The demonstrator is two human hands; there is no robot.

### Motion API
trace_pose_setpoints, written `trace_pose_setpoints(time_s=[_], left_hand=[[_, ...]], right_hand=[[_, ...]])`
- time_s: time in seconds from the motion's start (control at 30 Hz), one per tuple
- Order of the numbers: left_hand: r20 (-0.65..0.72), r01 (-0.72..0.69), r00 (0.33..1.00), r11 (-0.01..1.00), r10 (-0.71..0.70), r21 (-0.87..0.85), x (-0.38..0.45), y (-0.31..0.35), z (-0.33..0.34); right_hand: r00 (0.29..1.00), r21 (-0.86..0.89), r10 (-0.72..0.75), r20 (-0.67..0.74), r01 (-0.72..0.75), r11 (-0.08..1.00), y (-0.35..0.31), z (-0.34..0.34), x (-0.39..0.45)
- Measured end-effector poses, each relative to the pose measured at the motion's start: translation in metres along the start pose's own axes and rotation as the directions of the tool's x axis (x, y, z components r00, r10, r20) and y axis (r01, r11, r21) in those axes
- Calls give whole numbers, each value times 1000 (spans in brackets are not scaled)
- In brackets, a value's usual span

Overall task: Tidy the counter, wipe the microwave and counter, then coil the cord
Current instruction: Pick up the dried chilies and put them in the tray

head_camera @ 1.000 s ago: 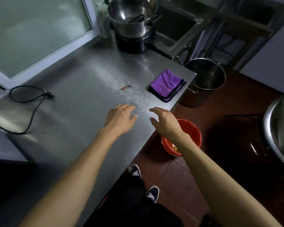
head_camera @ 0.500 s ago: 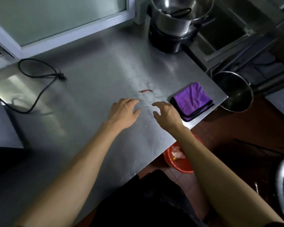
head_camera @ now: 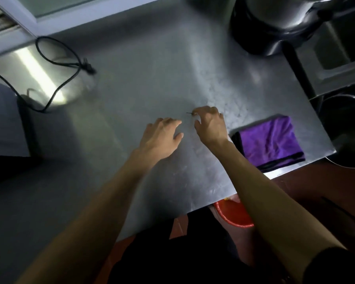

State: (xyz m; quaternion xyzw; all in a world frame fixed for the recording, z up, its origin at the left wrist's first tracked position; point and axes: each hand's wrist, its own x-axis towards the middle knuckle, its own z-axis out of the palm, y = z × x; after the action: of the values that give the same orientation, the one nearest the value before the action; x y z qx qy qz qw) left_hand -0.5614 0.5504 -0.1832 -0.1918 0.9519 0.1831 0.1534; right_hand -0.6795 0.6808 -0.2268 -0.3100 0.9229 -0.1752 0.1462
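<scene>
Steel counter [head_camera: 152, 83]: dull grey and smeared, with a small thin scrap [head_camera: 190, 113] lying near its middle, only its dark tip showing past the fingers.
Right hand [head_camera: 210, 125]: arched over the scrap, fingertips curled down onto it and the thumb held under; it appears to be pinching it, though the contact itself is hidden and blurred.
Left hand [head_camera: 162, 138]: flat and relaxed on the steel just beside the right, fingers loosely spread, holding nothing.
Purple cloth [head_camera: 271, 140]: folded, black-edged, near the right edge of the counter, just beside the right wrist, untouched.
Red bin [head_camera: 233, 215]: on the floor below the front edge, partly hidden by the right forearm.
Black cord [head_camera: 57, 64]: sprawled loose at far left, its plug lying on the steel, well apart from both hands.
Dark pot [head_camera: 275, 23]: at the back right corner.
Step in hand: tidying, by my reading; wiping and coiling look not yet begun.
Next move: probably a firm nip on so slight a scrap, a lift clear of the surface, then a drop into the bin before reaching for the cloth.
</scene>
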Motion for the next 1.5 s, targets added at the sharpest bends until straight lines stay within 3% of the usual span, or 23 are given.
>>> trace_pose_setpoints(time_s=[0.53, 0.73, 0.9, 1.07, 1.23, 1.5], left_hand=[[51, 232, 972, 971, -230, -49, -9, 10, 10], [37, 317, 949, 945, -315, -82, -40, 0, 6], [-22, 425, 903, 899, -429, -106, -82, -26, -5], [-110, 541, 818, 821, -564, -181, -146, -63, -15], [-212, 623, 699, 728, -683, -287, -239, -98, -16], [-277, 685, 547, 613, -790, -393, -398, -138, 8]], right_hand=[[983, -51, -159, 95, 164, 985, 20, 24, 28], [967, 32, -247, 68, 245, 969, 2, 32, 13], [928, 158, -367, 64, 354, 922, -52, 34, -4], [834, 248, -550, 49, 523, 816, -127, 35, -30], [693, 293, -721, 19, 685, 667, -211, 39, -82], [482, 277, -875, 39, 836, 473, -309, 57, -200]])
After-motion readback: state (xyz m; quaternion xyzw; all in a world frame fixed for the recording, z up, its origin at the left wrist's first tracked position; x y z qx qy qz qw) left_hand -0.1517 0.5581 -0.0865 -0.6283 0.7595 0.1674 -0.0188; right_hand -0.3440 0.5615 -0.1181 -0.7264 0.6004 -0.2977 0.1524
